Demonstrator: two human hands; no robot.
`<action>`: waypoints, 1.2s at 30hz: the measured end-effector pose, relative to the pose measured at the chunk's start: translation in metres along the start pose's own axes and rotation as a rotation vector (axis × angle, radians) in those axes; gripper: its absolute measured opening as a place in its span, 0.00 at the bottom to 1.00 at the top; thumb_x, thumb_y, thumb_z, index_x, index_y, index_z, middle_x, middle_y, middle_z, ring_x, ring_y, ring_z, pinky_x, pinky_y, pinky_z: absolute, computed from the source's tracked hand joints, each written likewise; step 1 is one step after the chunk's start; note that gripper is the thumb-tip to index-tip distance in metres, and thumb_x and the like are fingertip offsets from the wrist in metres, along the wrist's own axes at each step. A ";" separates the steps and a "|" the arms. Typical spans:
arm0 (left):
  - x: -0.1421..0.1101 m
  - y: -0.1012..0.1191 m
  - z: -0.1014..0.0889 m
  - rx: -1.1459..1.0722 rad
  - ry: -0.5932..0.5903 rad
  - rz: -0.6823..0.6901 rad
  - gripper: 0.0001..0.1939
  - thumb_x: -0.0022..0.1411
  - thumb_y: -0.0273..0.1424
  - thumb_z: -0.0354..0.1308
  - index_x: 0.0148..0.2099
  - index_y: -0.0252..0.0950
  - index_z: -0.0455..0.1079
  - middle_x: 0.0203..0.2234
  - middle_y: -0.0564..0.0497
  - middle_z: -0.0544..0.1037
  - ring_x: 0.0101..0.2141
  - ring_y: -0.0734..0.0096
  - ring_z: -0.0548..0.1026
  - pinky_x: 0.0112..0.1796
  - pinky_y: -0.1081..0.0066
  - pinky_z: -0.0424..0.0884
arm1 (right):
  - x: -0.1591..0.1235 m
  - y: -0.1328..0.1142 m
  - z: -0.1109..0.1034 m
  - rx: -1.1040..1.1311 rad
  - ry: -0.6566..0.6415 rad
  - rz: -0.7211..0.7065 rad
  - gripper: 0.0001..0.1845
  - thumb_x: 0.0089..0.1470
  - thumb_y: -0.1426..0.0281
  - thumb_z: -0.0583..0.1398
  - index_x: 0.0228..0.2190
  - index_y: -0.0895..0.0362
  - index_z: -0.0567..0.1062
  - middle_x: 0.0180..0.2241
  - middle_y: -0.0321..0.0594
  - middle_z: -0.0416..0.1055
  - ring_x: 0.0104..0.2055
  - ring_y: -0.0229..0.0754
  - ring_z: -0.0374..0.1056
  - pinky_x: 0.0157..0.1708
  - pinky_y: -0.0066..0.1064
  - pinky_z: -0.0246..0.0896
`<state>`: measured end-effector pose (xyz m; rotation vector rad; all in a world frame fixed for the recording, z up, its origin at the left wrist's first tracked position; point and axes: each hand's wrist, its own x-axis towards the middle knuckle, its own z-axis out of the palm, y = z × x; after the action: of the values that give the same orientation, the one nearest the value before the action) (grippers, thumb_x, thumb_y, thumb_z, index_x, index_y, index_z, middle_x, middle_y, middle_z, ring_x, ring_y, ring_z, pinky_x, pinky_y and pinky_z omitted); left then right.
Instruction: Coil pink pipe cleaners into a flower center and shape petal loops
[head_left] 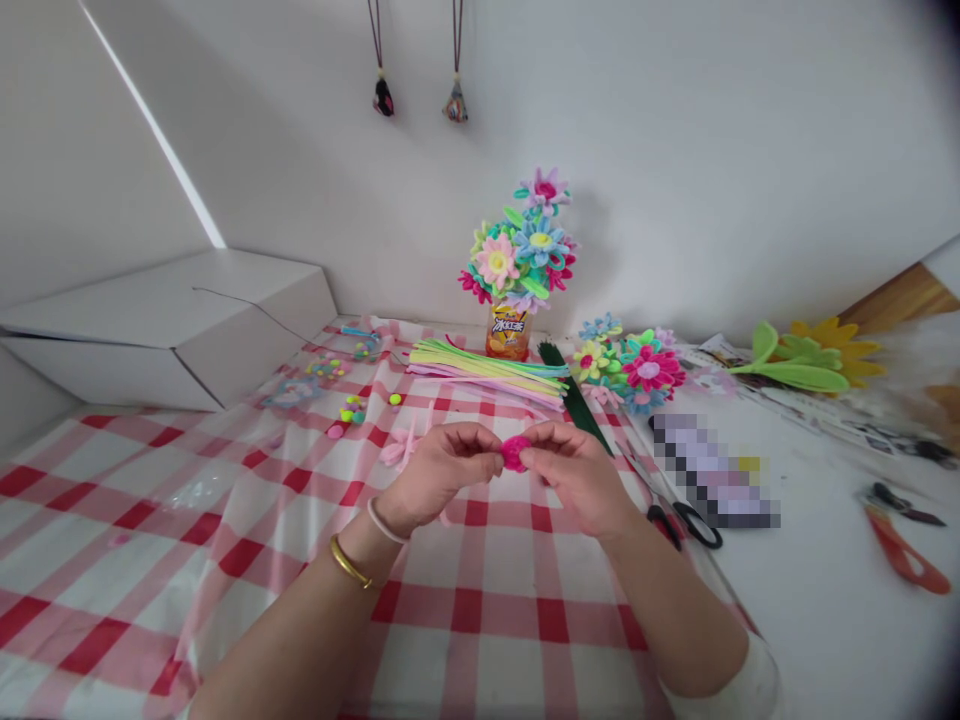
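You've got the bright pink piece [514,453] pinched between both hands, right in front of the bottle vase [508,330] and a little above the checked cloth [465,600]. Your left hand [448,465] has its fingers closed on one edge, and your right hand [579,474] grips the other, fingers narrow too. Between you and that vase lies the bundle of pastel stems [487,374]; the loose flowers [634,368] sit to its right, and the black-handled scissors [670,505] rest nearer you, just beside your right wrist. Pale pink petals [400,448] lie by your left hand.
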<state>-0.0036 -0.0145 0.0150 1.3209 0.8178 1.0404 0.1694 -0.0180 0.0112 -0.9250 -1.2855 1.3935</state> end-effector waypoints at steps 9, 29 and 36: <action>-0.003 0.003 -0.001 0.316 0.040 -0.059 0.05 0.49 0.25 0.55 0.31 0.34 0.71 0.23 0.54 0.71 0.25 0.77 0.66 0.26 0.75 0.62 | -0.001 -0.005 0.000 -0.156 -0.028 -0.031 0.05 0.42 0.71 0.63 0.27 0.57 0.75 0.25 0.34 0.71 0.28 0.34 0.64 0.29 0.27 0.58; 0.003 -0.002 -0.003 -0.069 -0.058 -0.023 0.05 0.51 0.29 0.61 0.30 0.32 0.71 0.21 0.53 0.71 0.25 0.77 0.67 0.31 0.73 0.62 | 0.001 0.002 -0.007 0.122 -0.081 0.139 0.06 0.39 0.71 0.66 0.25 0.55 0.76 0.25 0.33 0.71 0.28 0.34 0.65 0.36 0.31 0.59; 0.002 -0.003 -0.001 -0.081 -0.058 0.027 0.05 0.52 0.30 0.59 0.31 0.33 0.70 0.22 0.53 0.70 0.27 0.76 0.68 0.33 0.71 0.63 | 0.000 -0.001 -0.009 0.070 -0.107 0.149 0.06 0.40 0.69 0.66 0.25 0.55 0.76 0.25 0.33 0.71 0.30 0.34 0.64 0.36 0.30 0.57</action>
<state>-0.0032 -0.0121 0.0119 1.2897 0.7093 1.0413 0.1780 -0.0161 0.0110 -0.9242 -1.2591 1.6133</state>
